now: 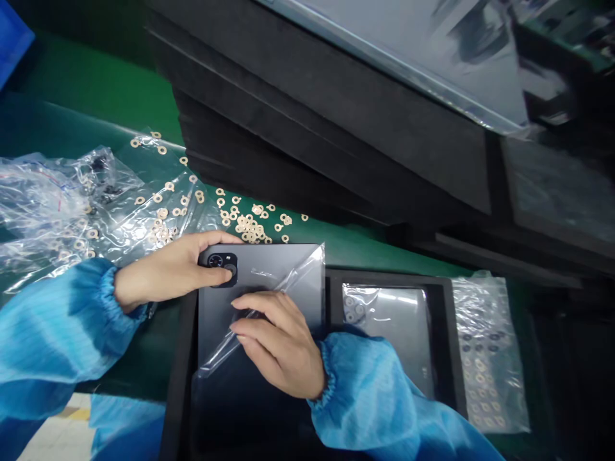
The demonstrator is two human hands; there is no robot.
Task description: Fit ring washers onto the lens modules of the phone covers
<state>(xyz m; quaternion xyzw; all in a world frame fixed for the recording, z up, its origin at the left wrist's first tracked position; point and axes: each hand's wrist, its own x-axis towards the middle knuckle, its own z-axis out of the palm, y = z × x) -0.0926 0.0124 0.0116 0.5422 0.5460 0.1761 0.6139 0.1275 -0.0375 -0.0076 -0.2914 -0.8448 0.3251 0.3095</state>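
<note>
Upper-middle of the frame down toward the bottom, there's a dark grey tablet (pixel 269 275), back side up, smooth and kinda shiny, with a black camera block (pixel 216 260) in its upper-left corner. Clear film (pixel 218 355) cuts across it on a diagonal crease. The left hand (pixel 175 269) has that corner gripped, thumb on the camera block, other fingers around the top edge. The right hand (pixel 286 346) is over the tablet's middle, fingers bent at the crease; can't tell if they're actually pinching the film. So the tablet sits under the right fingers and right of the left palm. Camera end points to the top of the frame, and the long axis looks roughly up-and-down, though the lower end gets lost in the dark.
</note>
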